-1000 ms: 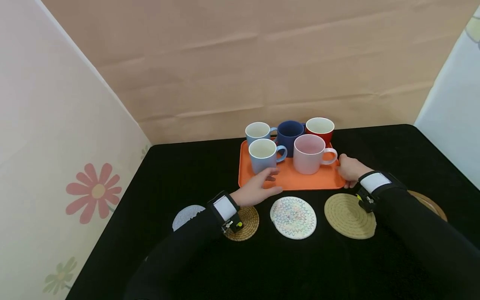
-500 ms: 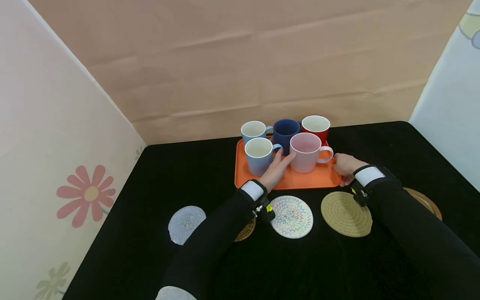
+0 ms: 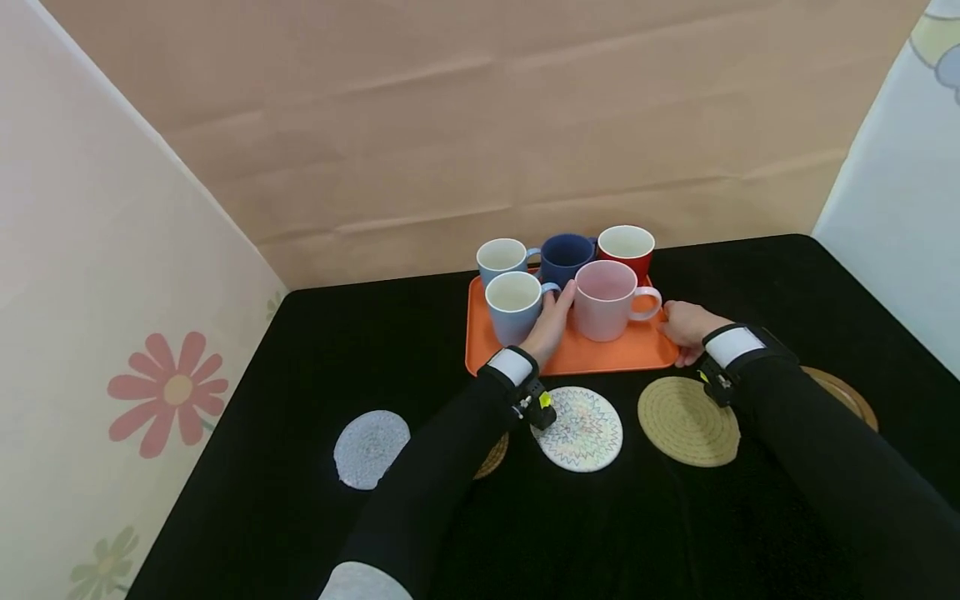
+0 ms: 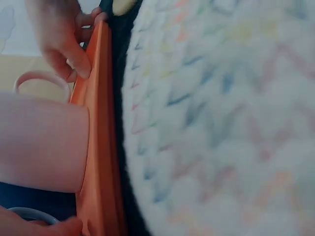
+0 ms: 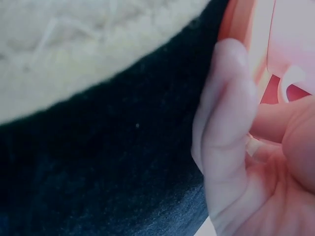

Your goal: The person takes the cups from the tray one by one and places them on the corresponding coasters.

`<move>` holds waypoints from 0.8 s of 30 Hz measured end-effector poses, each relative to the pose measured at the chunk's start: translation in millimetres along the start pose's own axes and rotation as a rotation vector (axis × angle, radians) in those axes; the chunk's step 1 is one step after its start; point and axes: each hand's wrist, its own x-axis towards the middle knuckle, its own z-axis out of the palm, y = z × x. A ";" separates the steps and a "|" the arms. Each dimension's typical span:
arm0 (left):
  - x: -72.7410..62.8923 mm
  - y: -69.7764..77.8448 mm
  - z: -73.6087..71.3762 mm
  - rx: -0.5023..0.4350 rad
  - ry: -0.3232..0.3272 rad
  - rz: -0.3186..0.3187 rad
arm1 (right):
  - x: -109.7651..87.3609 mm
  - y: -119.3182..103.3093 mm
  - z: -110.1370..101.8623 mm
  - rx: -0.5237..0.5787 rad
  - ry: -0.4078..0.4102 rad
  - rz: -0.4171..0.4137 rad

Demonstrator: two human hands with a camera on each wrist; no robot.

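I have the right hand clamped on the tray's right edge, thumb over the rim. The left hand is between the front blue mug and the pink mug, fingers at the blue one's handle; I can't tell whether they clasp it. Both mugs stand upright on the tray, before the navy mug and red mug.

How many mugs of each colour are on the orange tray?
Light blue mugs: 2
Dark blue mug: 1
Red mug, white inside: 1
Pink mug: 1
Total on the orange tray: 5
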 end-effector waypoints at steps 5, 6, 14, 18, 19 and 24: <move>-9.4 -7.8 -9.5 0.067 -0.008 0.041 | 4.3 -0.2 0.6 -0.007 0.003 0.003; -12.1 -9.5 -12.4 0.080 -0.016 0.041 | 4.3 -0.4 0.6 -0.010 0.002 -0.001; -43.8 -16.3 -34.6 -0.027 -0.057 -0.014 | -0.4 -3.1 -1.8 -0.027 -0.006 -0.003; -52.5 -15.5 -41.6 -0.112 -0.062 -0.046 | 0.1 -1.5 -1.1 -0.032 0.004 0.015; -53.4 -15.7 -42.9 -0.127 -0.064 -0.048 | -0.2 -1.0 -0.9 -0.031 0.005 0.022; -54.8 -16.3 -47.6 -0.185 -0.068 -0.070 | -2.5 2.4 -1.5 -0.037 0.008 0.043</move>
